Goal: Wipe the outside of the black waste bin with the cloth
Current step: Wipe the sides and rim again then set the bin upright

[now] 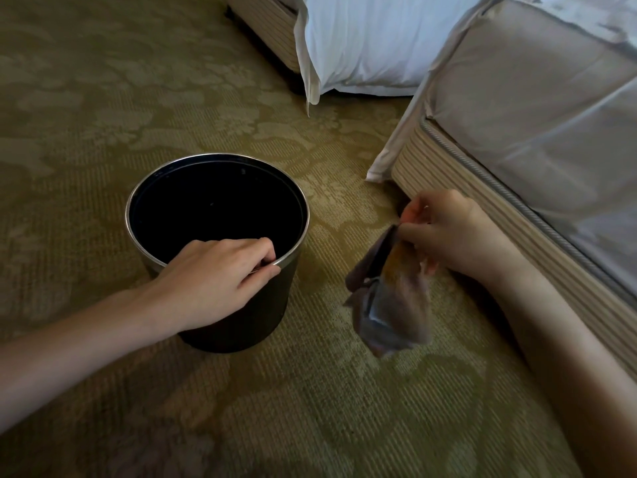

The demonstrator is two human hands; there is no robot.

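Black waste bin (265, 305): upright on carpet (103, 115); left hand (213, 267), grip curled over rim at 5 o'clock. Cloth (393, 305): hangs at bin's 3 o'clock, apart; right hand (444, 229) pinches it. Step: steadying, likely. Next: cloth onto outer wall.

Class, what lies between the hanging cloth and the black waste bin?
Only bare carpet, in the head view. The cloth, pinched by the right hand, hangs apart from the waste bin, which the left hand grips at its rim.

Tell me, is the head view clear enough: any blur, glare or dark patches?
Head view: dim, warm light; the cloth is motion-blurred; the waste bin reads flat black inside, its rim shows a thin highlight; wide-angle lens curves the bed edge at right.
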